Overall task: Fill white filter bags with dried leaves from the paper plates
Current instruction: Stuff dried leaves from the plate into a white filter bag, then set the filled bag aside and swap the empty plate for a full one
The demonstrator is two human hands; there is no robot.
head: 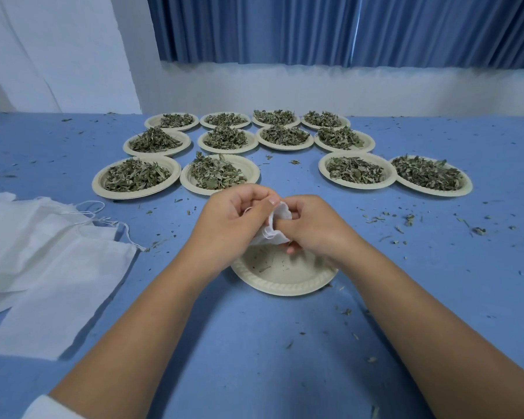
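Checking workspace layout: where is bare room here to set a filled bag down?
Free: the front-row gap between two leaf plates, and the table right of the emptied plate, crumbs only. Crowded: the back plate rows, and the left, covered by spare bags.

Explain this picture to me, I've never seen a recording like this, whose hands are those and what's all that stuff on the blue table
There is no machine here. A person wears a camera on the head, so this single picture looks forward and down at their own arms. The left hand and right hand together grip a small white filter bag by its ruffled edge, above a nearly empty plate. Farther back on the blue table stand twelve paper plates heaped with dried leaves. A pile of spare white bags lies on the left. Leaf crumbs are scattered around.
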